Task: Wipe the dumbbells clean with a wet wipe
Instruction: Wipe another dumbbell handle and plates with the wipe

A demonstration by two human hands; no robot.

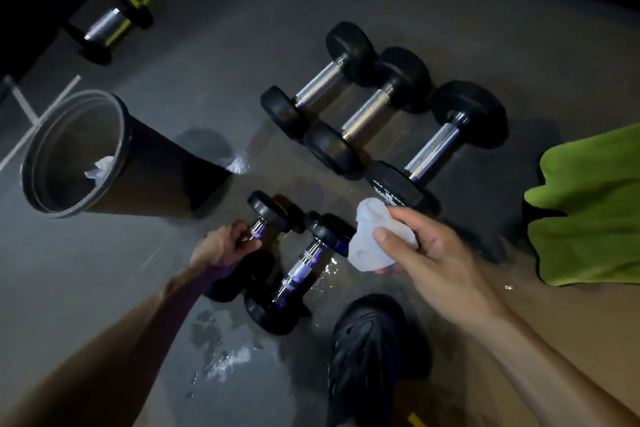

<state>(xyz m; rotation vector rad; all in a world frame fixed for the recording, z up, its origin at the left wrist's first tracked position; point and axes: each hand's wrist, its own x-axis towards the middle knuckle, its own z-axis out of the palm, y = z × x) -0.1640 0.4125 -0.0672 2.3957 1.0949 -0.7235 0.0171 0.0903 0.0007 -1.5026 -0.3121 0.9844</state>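
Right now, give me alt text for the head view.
The left hand grips a small dumbbell's handle on the floor while the right hand holds a crumpled wet wipe. Four more dumbbells and a black bin sit nearby.

1. The dark grey floor [450, 3] carries everything, with wet patches [228, 360] glinting near the bottom
2. Three large dumbbells [367, 111] lie side by side on it, touching
3. Two small dumbbells [298, 270] lie nearer, side by side on the damp part
4. A black bin [114, 156] stands to the left, crumpled white paper [100, 166] inside
5. A green cloth [588, 208] lies at the right edge
6. A black shoe [367, 354] rests just beside the small dumbbells
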